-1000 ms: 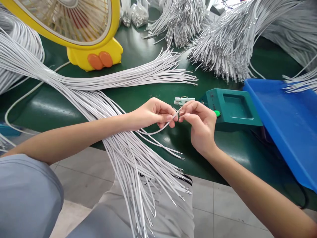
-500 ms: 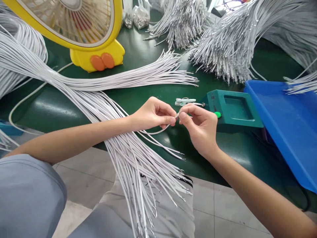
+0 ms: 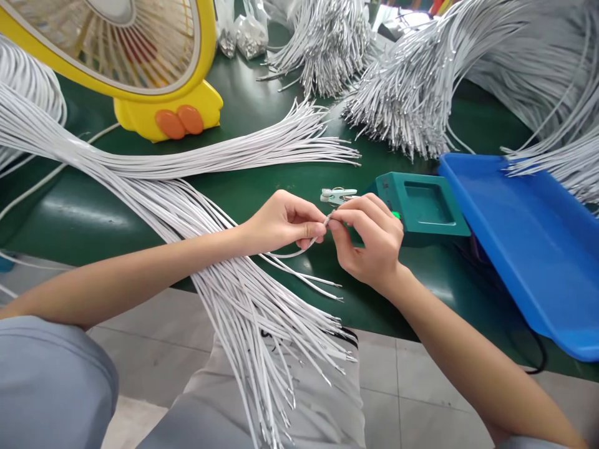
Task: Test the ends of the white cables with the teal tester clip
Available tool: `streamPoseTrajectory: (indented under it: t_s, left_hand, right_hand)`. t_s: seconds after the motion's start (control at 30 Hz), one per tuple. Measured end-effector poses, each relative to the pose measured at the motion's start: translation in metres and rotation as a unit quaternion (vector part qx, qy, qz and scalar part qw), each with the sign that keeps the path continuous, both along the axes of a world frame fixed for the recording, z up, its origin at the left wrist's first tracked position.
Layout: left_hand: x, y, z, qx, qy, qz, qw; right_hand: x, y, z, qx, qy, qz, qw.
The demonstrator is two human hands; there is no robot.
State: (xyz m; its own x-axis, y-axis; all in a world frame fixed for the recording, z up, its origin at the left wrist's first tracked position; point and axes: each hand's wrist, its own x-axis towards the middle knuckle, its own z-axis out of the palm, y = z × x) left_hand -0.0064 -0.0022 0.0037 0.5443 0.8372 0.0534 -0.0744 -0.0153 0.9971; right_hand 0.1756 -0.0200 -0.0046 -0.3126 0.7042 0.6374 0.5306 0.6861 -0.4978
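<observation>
My left hand pinches a single white cable close to its end. My right hand meets it there, thumb and fingertips closed on the tip of that same cable; the very end is too small to make out. Under my left forearm a bundle of white cables fans out over the table edge and my lap. Another bunch of white cables lies on the table behind my hands. Just past my right fingers are a pale clip and a green device with a recessed top.
A blue tray stands to the right on the green table. A yellow fan is at the back left. Large bundles of cables and small bags of metal parts sit behind.
Both hands stay together on the cable tip; the right fingers have shifted their grip slightly. The whole view has moved a little, so the background sits further left.
</observation>
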Motion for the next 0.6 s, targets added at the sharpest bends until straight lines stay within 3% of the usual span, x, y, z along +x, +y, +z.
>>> streamPoseTrajectory:
  t_s: [0.1, 0.17, 0.2, 0.27, 0.37, 0.4, 0.43, 0.47, 0.5, 0.53, 0.6]
  left_hand:
    - [0.001, -0.001, 0.001, 0.034, 0.022, -0.037, 0.999]
    - [-0.001, 0.0, 0.001, 0.116, 0.066, -0.024, 0.991]
    - [-0.003, 0.002, 0.0, 0.181, 0.095, -0.005, 0.979]
    - [-0.007, 0.007, -0.002, 0.319, 0.152, 0.03, 0.935]
    - [-0.014, 0.014, -0.008, 0.452, 0.183, 0.043, 0.872]
    - [-0.014, 0.016, -0.009, 0.47, 0.173, 0.055, 0.864]
    - [-0.014, 0.017, -0.01, 0.473, 0.155, 0.077, 0.864]
    - [-0.013, 0.017, -0.01, 0.457, 0.131, 0.105, 0.874]
    - [-0.011, 0.017, -0.009, 0.416, 0.104, 0.131, 0.894]
    - [-0.01, 0.016, -0.007, 0.352, 0.076, 0.146, 0.922]
    - [-0.007, 0.014, -0.001, 0.179, 0.028, 0.131, 0.975]
  right_hand:
    - [-0.001, -0.004, 0.006, -0.046, 0.032, -0.004, 0.998]
    - [-0.003, -0.008, 0.013, -0.159, 0.094, 0.009, 0.983]
    - [-0.004, -0.01, 0.016, -0.242, 0.135, 0.025, 0.961]
    - [-0.006, -0.012, 0.023, -0.432, 0.221, 0.075, 0.871]
    - [-0.009, -0.011, 0.028, -0.64, 0.3, 0.157, 0.69]
    - [-0.009, -0.011, 0.029, -0.668, 0.309, 0.17, 0.655]
    - [-0.01, -0.01, 0.03, -0.677, 0.315, 0.172, 0.643]
    - [-0.01, -0.009, 0.029, -0.667, 0.319, 0.163, 0.653]
    - [-0.011, -0.009, 0.029, -0.641, 0.318, 0.144, 0.683]
    - [-0.01, -0.008, 0.027, -0.596, 0.313, 0.116, 0.73]
    - [-0.008, -0.006, 0.023, -0.45, 0.275, 0.039, 0.849]
